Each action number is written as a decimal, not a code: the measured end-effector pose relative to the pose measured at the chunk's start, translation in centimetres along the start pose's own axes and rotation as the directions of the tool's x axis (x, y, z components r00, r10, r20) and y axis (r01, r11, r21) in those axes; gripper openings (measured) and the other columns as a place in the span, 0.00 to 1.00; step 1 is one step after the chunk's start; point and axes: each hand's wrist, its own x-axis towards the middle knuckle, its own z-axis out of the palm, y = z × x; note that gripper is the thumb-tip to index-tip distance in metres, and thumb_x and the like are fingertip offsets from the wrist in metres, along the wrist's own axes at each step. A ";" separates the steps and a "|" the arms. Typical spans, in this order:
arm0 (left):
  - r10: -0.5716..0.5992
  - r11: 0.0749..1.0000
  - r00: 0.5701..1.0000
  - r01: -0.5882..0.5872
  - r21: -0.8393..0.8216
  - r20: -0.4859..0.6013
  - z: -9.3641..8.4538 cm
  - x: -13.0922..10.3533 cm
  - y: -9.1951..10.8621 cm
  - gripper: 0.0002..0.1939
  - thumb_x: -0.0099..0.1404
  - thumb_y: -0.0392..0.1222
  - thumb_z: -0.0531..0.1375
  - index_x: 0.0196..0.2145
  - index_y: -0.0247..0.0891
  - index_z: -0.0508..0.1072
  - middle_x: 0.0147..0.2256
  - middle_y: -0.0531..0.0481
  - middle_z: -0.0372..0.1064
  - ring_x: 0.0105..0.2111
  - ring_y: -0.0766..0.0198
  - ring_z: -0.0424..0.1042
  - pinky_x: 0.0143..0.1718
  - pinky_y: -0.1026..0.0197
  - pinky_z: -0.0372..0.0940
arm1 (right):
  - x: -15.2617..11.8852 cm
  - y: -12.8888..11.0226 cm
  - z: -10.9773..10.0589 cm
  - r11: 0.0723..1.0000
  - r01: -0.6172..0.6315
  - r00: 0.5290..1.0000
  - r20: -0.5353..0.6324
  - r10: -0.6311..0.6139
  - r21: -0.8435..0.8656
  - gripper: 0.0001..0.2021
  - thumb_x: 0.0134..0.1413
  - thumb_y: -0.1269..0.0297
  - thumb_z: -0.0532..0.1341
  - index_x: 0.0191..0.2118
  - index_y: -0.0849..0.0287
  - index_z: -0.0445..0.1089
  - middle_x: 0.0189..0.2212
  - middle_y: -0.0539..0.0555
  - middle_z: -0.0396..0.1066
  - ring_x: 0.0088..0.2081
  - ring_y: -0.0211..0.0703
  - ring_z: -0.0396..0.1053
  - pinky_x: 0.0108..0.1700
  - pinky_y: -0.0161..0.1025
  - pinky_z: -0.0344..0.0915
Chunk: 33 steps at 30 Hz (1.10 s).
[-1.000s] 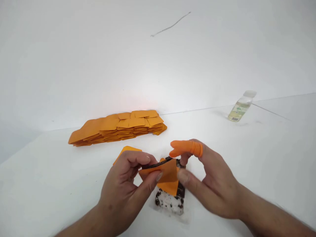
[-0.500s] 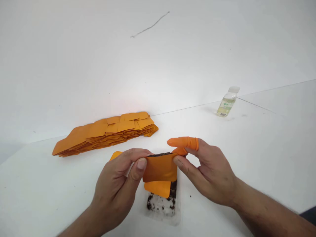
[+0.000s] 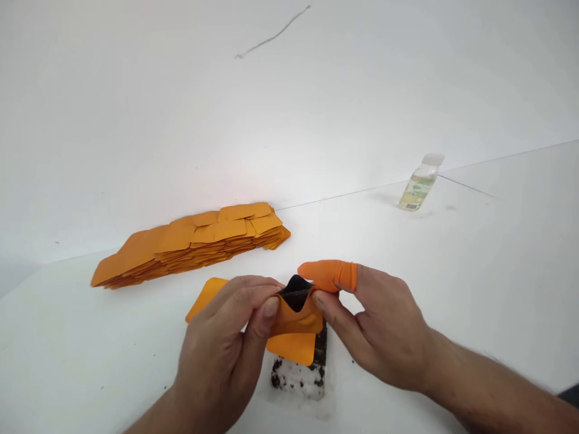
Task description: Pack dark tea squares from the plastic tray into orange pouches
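Between my two hands an orange pouch [image 3: 296, 321] gapes at its top edge, showing a black inside. My left hand [image 3: 226, 337] pinches the pouch's left corner between thumb and fingers. At the opposite corner my right hand [image 3: 389, 322] pinches it; an orange finger cot [image 3: 330, 274] covers its index finger. Under the pouch, a flat orange piece [image 3: 294, 349] lies over a clear plastic tray [image 3: 301, 389] with dark smears in it. Another flat orange piece [image 3: 205, 299] lies on the table, partly hidden behind my left hand.
A long, fanned pile of orange pieces [image 3: 190, 244] lies at the back left by the white wall. A clear bottle [image 3: 417, 190] of pale yellow liquid, with a white cap, stands at the back right. Small dark specks dot the white table [image 3: 90, 349].
The pouch's mouth has spread from a thin slit to a wide diamond-shaped gap. My right index finger has come down onto its rim. The view has shifted slightly.
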 end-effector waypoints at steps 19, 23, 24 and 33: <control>-0.080 0.978 0.991 0.098 -0.182 0.104 0.1 -0.7 0.5 0.09 0.77 0.38 0.55 0.42 0.47 0.75 0.36 0.58 0.77 0.34 0.69 0.74 0.35 0.66 0.67 | 0.2 0.5 0.7 0.949 0.031 0.991 0.113 -0.070 0.315 0.13 0.66 0.74 0.61 0.54 0.58 0.71 0.35 0.50 0.69 0.34 0.39 0.67 0.36 0.37 0.67; -0.068 0.978 0.992 0.086 -0.190 0.102 0.2 -0.7 0.7 0.10 0.77 0.36 0.55 0.42 0.48 0.74 0.35 0.60 0.76 0.34 0.70 0.74 0.35 0.67 0.67 | 0.4 0.4 0.5 0.951 0.050 0.989 0.115 -0.089 0.306 0.07 0.65 0.75 0.61 0.46 0.59 0.72 0.30 0.49 0.66 0.31 0.39 0.65 0.33 0.37 0.65; -0.071 0.978 0.993 0.088 -0.188 0.098 0.3 -0.6 0.7 0.09 0.77 0.36 0.55 0.42 0.48 0.74 0.35 0.59 0.76 0.33 0.70 0.73 0.35 0.67 0.67 | 0.4 0.5 0.5 0.950 0.057 0.990 0.103 -0.093 0.306 0.08 0.64 0.75 0.61 0.46 0.60 0.73 0.31 0.50 0.67 0.32 0.40 0.65 0.33 0.38 0.66; -0.053 0.895 0.954 0.177 -0.410 0.296 0.8 -0.8 0.0 0.06 0.77 0.40 0.56 0.45 0.47 0.74 0.39 0.54 0.76 0.39 0.65 0.73 0.41 0.62 0.69 | 0.4 -0.2 0.6 0.928 -0.052 0.991 0.137 0.001 0.370 0.09 0.66 0.75 0.62 0.47 0.58 0.75 0.31 0.48 0.72 0.31 0.35 0.69 0.35 0.33 0.68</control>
